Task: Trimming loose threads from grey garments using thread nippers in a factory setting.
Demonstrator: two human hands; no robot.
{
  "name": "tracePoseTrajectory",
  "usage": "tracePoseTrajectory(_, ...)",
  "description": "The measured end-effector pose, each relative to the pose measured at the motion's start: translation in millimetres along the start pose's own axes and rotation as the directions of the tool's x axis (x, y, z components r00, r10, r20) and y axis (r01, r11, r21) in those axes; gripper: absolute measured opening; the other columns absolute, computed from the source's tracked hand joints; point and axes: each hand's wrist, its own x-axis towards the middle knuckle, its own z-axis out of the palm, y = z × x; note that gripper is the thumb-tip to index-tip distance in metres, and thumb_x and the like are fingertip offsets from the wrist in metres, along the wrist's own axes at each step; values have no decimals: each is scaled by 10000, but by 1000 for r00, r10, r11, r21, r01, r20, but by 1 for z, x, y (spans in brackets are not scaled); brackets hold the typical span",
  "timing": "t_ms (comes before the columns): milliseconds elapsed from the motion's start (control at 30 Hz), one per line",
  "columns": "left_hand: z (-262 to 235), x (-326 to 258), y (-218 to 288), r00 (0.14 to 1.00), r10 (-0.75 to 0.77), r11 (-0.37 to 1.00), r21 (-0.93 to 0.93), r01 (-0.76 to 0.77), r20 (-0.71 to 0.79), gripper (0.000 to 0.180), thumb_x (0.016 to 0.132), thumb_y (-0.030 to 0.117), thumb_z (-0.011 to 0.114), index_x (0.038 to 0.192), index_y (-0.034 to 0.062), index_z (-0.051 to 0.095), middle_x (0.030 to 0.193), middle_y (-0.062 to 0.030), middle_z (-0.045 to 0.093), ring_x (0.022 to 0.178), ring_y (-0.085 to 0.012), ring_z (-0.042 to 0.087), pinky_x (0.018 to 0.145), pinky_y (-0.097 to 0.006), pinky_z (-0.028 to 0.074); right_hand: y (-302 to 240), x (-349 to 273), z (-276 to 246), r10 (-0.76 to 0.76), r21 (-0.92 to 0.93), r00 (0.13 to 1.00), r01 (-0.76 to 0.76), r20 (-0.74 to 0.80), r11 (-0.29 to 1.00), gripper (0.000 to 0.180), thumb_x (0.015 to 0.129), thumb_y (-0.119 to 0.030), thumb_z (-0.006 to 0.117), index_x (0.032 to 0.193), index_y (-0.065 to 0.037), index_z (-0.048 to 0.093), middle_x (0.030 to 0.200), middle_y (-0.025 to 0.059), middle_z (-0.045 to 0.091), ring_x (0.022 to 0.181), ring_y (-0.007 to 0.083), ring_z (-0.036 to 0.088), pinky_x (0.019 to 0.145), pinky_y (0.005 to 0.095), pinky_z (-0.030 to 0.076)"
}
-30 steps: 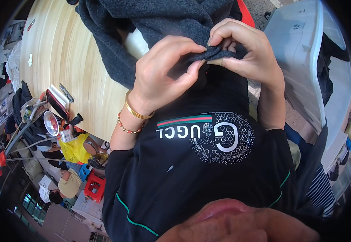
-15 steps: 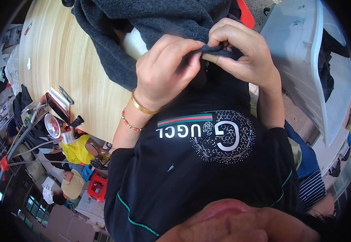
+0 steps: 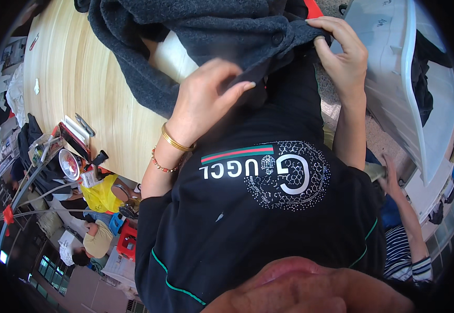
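Both hands, left hand (image 3: 206, 101) and right hand (image 3: 342, 52), gripping grey knit garment (image 3: 211, 31) over wooden table (image 3: 75, 78).

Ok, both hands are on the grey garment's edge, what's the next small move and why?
Probably draw the hands apart to pull the edge taut: the right hand pinches the dark grey garment near a button, the left hand grips it lower, and fabric bunches between them.
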Motion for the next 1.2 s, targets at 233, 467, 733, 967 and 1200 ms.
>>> tracePoseTrajectory(233, -3, -20, -12, 992, -123, 898, -430, 94, -39, 136, 891, 98, 679, 933, -31, 669, 824, -81, 643, 746, -167, 612, 689, -260, 466, 22, -14, -8, 87, -223, 996, -79, 30, 972, 316, 741, 83, 635, 1038, -13, 682, 1048, 121, 682, 985, 237, 664, 884, 302, 503)
tracePoseTrajectory(467, -12, -20, -2, 977, -155, 712, -702, 9, -145, 95, 903, 11, 659, 987, -31, 657, 904, -19, 637, 814, -80, 576, 741, -197, 450, 39, -35, -10, 186, 52, 982, -188, 43, 981, 434, 776, 57, 545, 1164, -80, 681, 1045, 85, 697, 930, 171, 674, 817, 268, 520)
tracePoseTrajectory(733, -25, -25, 5, 971, -199, 539, -842, -6, -134, 199, 877, -31, 679, 1071, -38, 634, 991, -59, 688, 862, -85, 635, 785, -205, 503, 17, -40, -31, 314, 552, 949, -279, 32, 786, 286, 932, 30, 566, 1218, 47, 574, 1144, 115, 659, 1079, 130, 606, 952, 238, 447)
tracePoseTrajectory(967, -26, 3, 35, 908, 5, 895, -402, -191, -420, 209, 755, -25, 791, 912, -19, 652, 841, -68, 674, 759, -111, 630, 674, -223, 494, -59, -6, -57, -370, 75, 927, 365, 63, 928, 326, 635, 63, 705, 951, -21, 709, 899, 106, 659, 776, 222, 659, 644, 286, 529)
tracePoseTrajectory(1200, -12, 21, 49, 985, 69, 815, -560, -149, -161, 131, 801, -6, 736, 908, -25, 663, 865, -70, 653, 778, -128, 613, 696, -239, 476, -78, 3, -18, -496, 146, 861, 480, 108, 865, 155, 727, -99, 667, 880, -74, 662, 827, 31, 594, 649, 162, 621, 504, 261, 478)
